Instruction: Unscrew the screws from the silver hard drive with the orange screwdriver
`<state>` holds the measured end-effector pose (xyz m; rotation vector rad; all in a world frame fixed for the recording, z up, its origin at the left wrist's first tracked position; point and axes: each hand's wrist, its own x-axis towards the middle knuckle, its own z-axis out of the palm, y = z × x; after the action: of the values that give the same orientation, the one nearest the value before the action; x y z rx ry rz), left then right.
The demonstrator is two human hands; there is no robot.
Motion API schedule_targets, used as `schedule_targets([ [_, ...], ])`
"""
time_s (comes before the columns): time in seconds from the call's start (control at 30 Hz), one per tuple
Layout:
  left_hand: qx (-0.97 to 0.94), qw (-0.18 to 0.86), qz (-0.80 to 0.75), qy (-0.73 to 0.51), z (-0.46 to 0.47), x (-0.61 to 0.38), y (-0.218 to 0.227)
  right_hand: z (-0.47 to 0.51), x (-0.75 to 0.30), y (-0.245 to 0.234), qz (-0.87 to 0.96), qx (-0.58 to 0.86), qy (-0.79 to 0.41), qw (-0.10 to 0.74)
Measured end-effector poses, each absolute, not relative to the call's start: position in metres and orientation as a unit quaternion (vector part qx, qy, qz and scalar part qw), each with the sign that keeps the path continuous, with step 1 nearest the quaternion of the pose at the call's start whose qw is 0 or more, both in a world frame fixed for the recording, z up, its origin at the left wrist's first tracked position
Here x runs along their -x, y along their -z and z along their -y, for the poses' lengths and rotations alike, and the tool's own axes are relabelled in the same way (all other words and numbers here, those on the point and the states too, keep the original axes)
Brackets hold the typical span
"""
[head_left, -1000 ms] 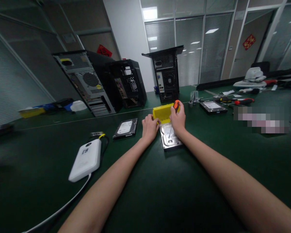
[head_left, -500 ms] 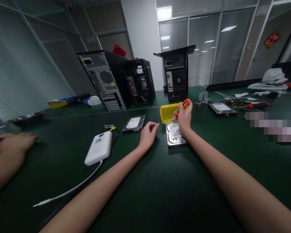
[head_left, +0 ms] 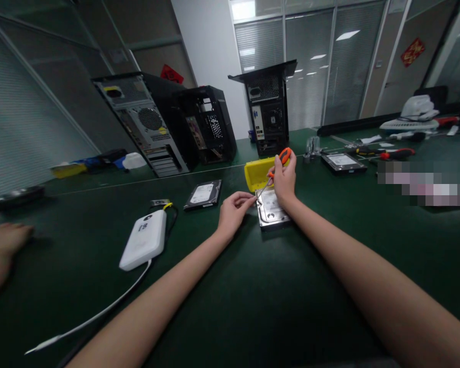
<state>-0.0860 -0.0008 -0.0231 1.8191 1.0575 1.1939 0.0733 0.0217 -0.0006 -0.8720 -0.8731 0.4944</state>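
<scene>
My right hand [head_left: 284,181] grips an orange-handled screwdriver [head_left: 280,160], its tip angled down to the far left corner of an opened silver hard drive [head_left: 271,213] lying on the green table [head_left: 253,286]. My left hand [head_left: 233,211] is at the drive's left edge, thumb and fingers pinched together near the screwdriver tip; I cannot make out what is between them. A yellow plastic tray [head_left: 256,174] stands just behind the drive.
A second hard drive [head_left: 202,194] lies to the left, a white power bank [head_left: 143,239] with cable nearer me. Three open computer cases [head_left: 153,125] stand at the back. Another drive [head_left: 343,162] and red-handled tools [head_left: 394,153] lie right. Another person's hand [head_left: 0,250] rests far left.
My left hand left the yellow tray, drew back, then came in to the drive's left edge. The right hand tilted the screwdriver down toward the drive's corner. The view shifted slightly.
</scene>
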Motion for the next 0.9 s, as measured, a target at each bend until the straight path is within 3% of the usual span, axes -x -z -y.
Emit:
schedule_targets([
  [0.4, -0.687, 0.39, -0.42, -0.446, 0.008, 0.085, 0.02, -0.015, -0.073, -0.002, 0.447, 0.4, -0.143, 0.788],
  [0.9, -0.706, 0.354, -0.432, -0.436, 0.01, 0.083, 0.018, -0.009, -0.073, -0.006, 0.456, 0.38, -0.178, 0.785],
])
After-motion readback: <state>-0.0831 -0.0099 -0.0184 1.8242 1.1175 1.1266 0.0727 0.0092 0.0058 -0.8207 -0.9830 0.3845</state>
